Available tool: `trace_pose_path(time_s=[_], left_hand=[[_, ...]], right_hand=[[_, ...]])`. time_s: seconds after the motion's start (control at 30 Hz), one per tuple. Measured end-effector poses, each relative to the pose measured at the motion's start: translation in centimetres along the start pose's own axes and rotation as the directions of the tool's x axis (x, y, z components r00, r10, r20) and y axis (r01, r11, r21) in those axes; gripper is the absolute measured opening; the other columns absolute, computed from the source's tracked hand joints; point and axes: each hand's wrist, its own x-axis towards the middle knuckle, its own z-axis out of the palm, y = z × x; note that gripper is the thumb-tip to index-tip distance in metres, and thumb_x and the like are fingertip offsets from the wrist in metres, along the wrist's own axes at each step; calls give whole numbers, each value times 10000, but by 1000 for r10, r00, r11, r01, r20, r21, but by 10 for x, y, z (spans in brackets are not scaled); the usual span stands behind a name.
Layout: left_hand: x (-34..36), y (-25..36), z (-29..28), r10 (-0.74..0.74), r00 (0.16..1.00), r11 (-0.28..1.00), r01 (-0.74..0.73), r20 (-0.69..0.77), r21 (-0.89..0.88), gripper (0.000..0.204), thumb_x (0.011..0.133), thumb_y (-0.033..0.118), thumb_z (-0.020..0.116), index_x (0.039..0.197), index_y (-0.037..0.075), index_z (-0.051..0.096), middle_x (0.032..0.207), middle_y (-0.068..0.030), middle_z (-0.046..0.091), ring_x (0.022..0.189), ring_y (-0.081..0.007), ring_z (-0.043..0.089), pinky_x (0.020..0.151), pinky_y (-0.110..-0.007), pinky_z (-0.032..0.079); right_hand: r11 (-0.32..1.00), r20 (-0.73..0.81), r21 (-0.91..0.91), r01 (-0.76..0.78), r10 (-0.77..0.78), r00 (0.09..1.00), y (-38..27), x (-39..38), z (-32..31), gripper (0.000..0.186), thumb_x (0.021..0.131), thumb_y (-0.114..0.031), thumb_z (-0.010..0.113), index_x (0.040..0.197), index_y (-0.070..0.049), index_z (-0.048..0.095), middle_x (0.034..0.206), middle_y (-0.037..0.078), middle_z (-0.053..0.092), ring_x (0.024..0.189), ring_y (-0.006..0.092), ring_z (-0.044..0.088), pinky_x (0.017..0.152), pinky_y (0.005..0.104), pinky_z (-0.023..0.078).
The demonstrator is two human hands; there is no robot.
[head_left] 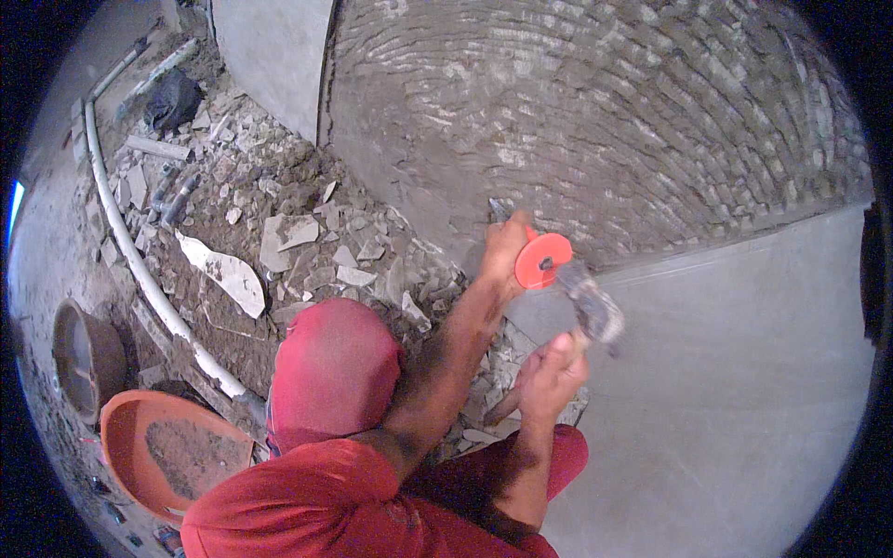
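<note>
My left hand (507,244) is wrapped round a chisel with a round orange hand guard (542,261). The chisel's metal tip (498,208) meets the lower part of a rough, ridged mortar surface (577,139). In my right hand (553,374) is a hammer by its wooden handle (503,407). Its head (593,308), smeared by motion, is close to the guard; whether they touch I cannot tell. Broken tile pieces and rubble (372,251) lie beside and below my left arm.
Large grey tiles (726,391) border the mortar at the right, with another grey panel (270,56) at the upper left. A white pipe (149,274) curves along the left. An orange basin (121,446) with grey residue and a dark bucket (102,363) stand at the lower left.
</note>
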Motion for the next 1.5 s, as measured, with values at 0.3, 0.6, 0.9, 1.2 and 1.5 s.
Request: trace_pose_path(time_s=[0.3, 0.6, 0.9, 1.2, 1.5], left_hand=[[2, 3, 1, -2, 999, 1000, 3, 36, -31, 255, 898, 242, 466, 767, 39, 545, 678, -67, 524, 552, -199, 530, 495, -399, 472], [9, 1, -2, 31, 999, 998, -33, -40, -53, 222, 878, 161, 468, 696, 35, 482, 639, -72, 499, 496, -192, 524, 443, -415, 492], [12, 0, -10, 38, 998, 999, -39, 39, 27, 205, 911, 222, 467, 848, 37, 530, 733, -71, 520, 610, -202, 550, 543, -398, 492], [24, 1, -7, 9, 999, 987, -4, 35, -159, 189, 893, 181, 465, 797, 23, 505, 709, -75, 505, 561, -206, 545, 494, -426, 494], [27, -9, -11, 344, 935, 893, -354, 86, 277, 188, 928, 211, 503, 875, 35, 543, 764, -83, 552, 646, -205, 594, 527, -402, 512]], right_hand=[[965, -25, -205, 163, -172, 985, 3, 13, 16, 435, 978, -443, 473, 746, -81, 406, 560, 17, 419, 412, 117, 417, 349, 256, 372], [886, -189, 310, 343, -296, 936, 9, -1, 2, 395, 1001, -396, 421, 755, -87, 413, 538, -3, 382, 383, 118, 384, 334, 264, 368], [932, -49, 33, 362, -360, 932, 4, 0, -1, 330, 971, -298, 489, 746, -66, 418, 544, 9, 432, 397, 128, 416, 354, 276, 365], [966, 12, 1, -257, 257, 966, -9, 21, 8, 361, 919, -407, 541, 824, -59, 548, 603, 36, 531, 477, 228, 489, 443, 329, 417], [763, -64, 594, -257, 363, 930, 3, 16, 28, 390, 973, -390, 474, 714, -102, 423, 546, 1, 417, 389, 131, 410, 341, 276, 350]])
